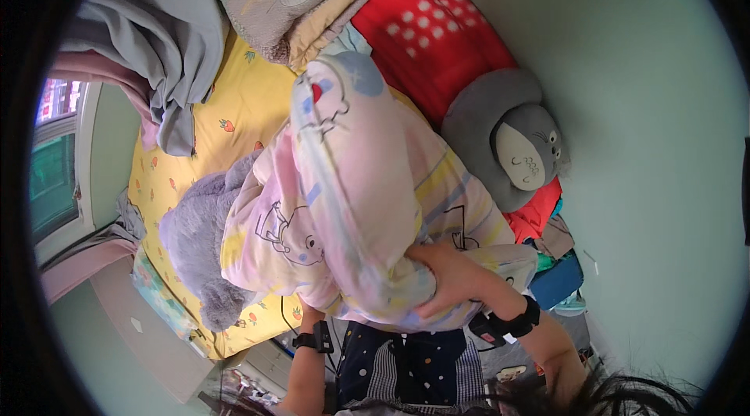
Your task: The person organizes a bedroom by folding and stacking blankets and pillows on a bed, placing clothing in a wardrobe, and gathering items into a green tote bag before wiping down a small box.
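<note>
A thick pastel pink, yellow and blue printed blanket (369,181), bunched into a large bundle, lies in front of me over the bed's edge. My right hand (454,278) grips its near right side, thumb and fingers spread around a fold. My left hand (312,312) is mostly hidden under the blanket's near left edge, so its fingers do not show. Both wrists wear black straps with small devices. A grey-purple plush toy (199,234) rests against the blanket's left side. To the right lies a round grey plush cushion (498,135) with a face.
A yellow bed sheet (228,94) with small fruit prints covers the bed. Grey cloth (170,35) hangs at upper left near a window (55,164). A folded quilt (281,0) and a red blanket (433,23) lie at the far end. A pale green wall (638,152) borders the right.
</note>
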The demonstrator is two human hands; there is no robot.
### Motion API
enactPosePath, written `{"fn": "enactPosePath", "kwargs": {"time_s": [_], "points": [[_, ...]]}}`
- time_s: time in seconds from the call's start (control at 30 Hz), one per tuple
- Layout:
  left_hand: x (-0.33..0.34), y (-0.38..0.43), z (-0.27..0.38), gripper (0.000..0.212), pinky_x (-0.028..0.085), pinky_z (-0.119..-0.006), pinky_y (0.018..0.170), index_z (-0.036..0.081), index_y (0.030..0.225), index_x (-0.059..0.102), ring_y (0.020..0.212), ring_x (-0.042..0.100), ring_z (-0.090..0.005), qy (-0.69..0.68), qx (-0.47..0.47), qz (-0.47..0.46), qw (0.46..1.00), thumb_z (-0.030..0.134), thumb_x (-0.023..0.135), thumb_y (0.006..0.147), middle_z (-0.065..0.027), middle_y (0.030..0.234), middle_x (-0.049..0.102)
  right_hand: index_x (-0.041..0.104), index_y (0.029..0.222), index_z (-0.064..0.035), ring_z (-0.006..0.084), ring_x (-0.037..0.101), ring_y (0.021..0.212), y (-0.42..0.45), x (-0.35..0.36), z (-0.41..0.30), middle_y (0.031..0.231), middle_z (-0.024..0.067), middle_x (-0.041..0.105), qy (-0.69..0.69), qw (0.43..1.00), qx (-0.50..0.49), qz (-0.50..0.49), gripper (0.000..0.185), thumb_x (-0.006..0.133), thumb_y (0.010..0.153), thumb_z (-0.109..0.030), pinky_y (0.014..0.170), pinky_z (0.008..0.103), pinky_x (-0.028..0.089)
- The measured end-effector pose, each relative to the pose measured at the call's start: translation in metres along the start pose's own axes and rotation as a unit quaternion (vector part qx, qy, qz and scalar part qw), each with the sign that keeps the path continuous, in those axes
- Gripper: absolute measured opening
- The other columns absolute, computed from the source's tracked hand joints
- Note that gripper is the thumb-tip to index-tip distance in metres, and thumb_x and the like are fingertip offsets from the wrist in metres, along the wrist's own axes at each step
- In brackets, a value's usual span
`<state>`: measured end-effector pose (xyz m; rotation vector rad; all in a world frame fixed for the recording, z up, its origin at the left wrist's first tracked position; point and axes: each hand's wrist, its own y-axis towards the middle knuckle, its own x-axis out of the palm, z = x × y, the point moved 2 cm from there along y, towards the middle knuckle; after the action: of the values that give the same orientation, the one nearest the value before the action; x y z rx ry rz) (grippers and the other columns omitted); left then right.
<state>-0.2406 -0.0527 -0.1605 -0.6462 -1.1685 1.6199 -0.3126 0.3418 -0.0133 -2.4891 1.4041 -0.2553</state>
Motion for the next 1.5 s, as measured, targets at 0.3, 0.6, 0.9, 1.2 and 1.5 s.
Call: {"fn": "enactPosePath", "kwargs": {"time_s": [0.3,0.6,0.9,1.2,1.5], "points": [[-0.006,-0.021,-0.007,0.065,0.035,-0.043,0.095,0.008,0.128,0.034,0.115,0.041,-0.0289,-0.07,-0.016,0.075,0.995,0.056,0.031,0.083,-0.0099,0.127,0.041,0.043,0.118,0.0005,0.0246,0.046,0.108,-0.021,-0.014,0.076,0.12,0.0143,0.045,0.016,0.998,-0.056,0.036,0.084,0.078,0.046,-0.024,0.091,0.0316,0.036],[0.068,-0.04,0.001,0.06,0.029,-0.039,0.099,0.011,0.131,0.03,0.12,0.034,-0.0247,0.135,0.086,-0.118,0.98,0.052,0.031,0.087,-0.0068,0.132,0.035,0.038,0.119,0.007,0.0205,0.051,0.096,-0.043,-0.124,0.154,0.109,0.015,0.052,0.234,0.913,0.259,0.209,0.076,0.069,0.059,-0.027,0.084,0.0294,0.039],[0.065,-0.036,0.015,0.052,0.044,-0.03,0.074,0.0,0.111,0.046,0.09,0.053,-0.0187,0.306,0.172,-0.079,0.933,0.003,0.062,0.061,-0.0075,0.098,0.056,0.046,0.118,0.0001,0.0195,0.046,0.107,-0.009,-0.1,0.146,0.113,0.0116,0.053,0.197,0.946,0.219,0.135,0.065,0.072,0.06,-0.016,0.091,0.0287,0.034],[0.086,-0.082,0.022,0.055,0.042,-0.032,0.082,-0.002,0.109,0.045,0.093,0.051,-0.0229,0.15,0.192,-0.067,0.967,0.003,0.057,0.055,-0.01,0.099,0.054,0.041,0.121,-0.0006,0.0185,0.044,0.109,-0.043,-0.054,0.186,0.12,0.0076,0.049,0.24,0.947,0.146,0.155,0.069,0.07,0.06,-0.015,0.092,0.0291,0.034],[0.213,-0.167,0.237,0.06,0.04,-0.031,0.085,-0.003,0.116,0.043,0.098,0.049,-0.0154,0.354,0.261,-0.326,0.837,0.016,0.066,0.063,-0.0085,0.105,0.054,0.038,0.124,-0.0027,0.0202,0.04,0.113,-0.074,0.009,0.057,0.124,0.0084,0.043,0.332,0.865,0.111,0.359,0.062,0.063,0.069,-0.017,0.096,0.0314,0.029]]}}
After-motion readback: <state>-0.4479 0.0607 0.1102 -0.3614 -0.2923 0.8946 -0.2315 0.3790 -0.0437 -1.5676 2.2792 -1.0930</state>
